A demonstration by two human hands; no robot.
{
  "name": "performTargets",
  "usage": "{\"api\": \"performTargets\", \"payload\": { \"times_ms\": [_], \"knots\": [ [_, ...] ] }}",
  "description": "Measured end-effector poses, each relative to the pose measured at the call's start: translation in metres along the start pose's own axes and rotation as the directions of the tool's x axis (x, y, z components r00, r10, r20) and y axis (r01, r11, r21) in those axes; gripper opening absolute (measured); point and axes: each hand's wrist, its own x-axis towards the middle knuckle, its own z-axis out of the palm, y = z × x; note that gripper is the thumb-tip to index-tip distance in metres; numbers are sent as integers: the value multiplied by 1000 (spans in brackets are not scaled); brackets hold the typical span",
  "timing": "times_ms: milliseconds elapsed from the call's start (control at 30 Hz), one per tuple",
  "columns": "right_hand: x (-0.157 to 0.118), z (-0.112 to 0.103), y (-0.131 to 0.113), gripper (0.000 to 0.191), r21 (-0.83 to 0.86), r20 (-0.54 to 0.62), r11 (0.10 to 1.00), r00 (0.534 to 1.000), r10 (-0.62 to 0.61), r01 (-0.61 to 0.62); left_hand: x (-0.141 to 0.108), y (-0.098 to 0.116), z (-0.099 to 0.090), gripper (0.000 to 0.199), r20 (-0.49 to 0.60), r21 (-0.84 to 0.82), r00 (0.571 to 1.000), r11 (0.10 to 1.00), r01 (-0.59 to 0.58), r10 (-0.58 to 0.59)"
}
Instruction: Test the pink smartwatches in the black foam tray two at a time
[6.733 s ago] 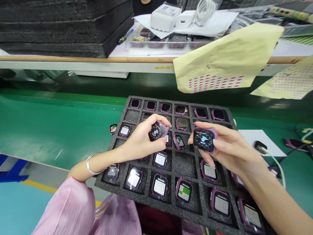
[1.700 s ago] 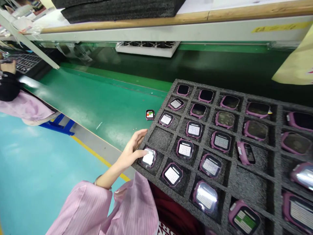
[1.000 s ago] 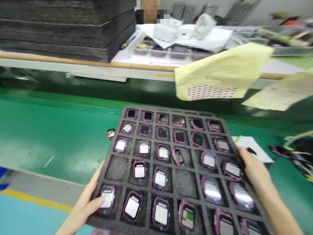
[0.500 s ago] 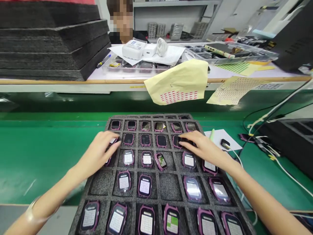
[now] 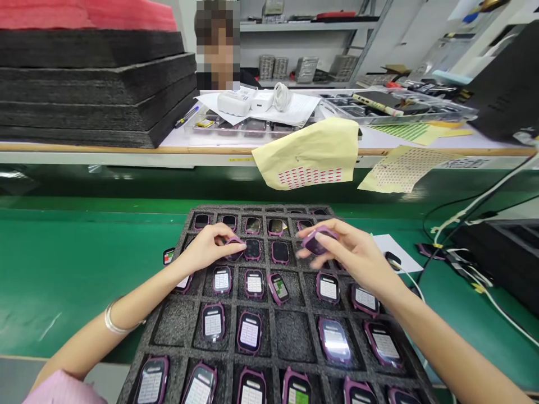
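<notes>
A dark foam tray [image 5: 295,336] with square compartments holds rows of purple-rimmed watch faces, some with lit white or green screens. My left hand [image 5: 208,245] pinches a purple watch [image 5: 234,249] in the second row from the back. Raised above the tray's right side, my right hand [image 5: 345,249] holds another purple watch [image 5: 319,240] between thumb and fingers, its dark face tilted. One watch [image 5: 168,256] with a coloured screen lies at the tray's left edge, beside my left forearm. Two compartments in the middle rows hold no watch.
Black foam sheets [image 5: 96,84] are stacked on the shelf at the left. Yellow paper sheets [image 5: 311,151] hang from the shelf edge. White paper [image 5: 396,252], cables [image 5: 471,213] and a black box [image 5: 501,252] lie at the right. A person [image 5: 217,50] is behind the shelf.
My left hand has moved right, from the tray's left edge to a watch in the second row. My right hand has lifted a watch out of the tray. The view has tilted up slightly.
</notes>
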Motion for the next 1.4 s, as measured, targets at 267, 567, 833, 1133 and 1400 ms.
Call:
{"api": "performTargets", "payload": {
  "times_ms": [267,567,833,1133,1400],
  "knots": [
    [18,36,2,45,448,329,855,937,115,-262,-5,31,14,36,139,-737,977,643,211,-161],
    [12,33,21,40,531,421,795,906,50,-291,-16,28,23,34,54,-412,982,892,187,-181],
    [10,34,24,43,573,508,731,861,37,-370,-24,28,28,31,3,-15,1000,1000,-21,21],
    [8,34,22,40,545,455,785,890,17,-294,-27,31,30,41,-26,14,997,997,-74,75],
    [7,35,22,39,536,465,801,885,-16,-267,-27,30,31,33,16,17,994,994,-107,107]
  ]
}}
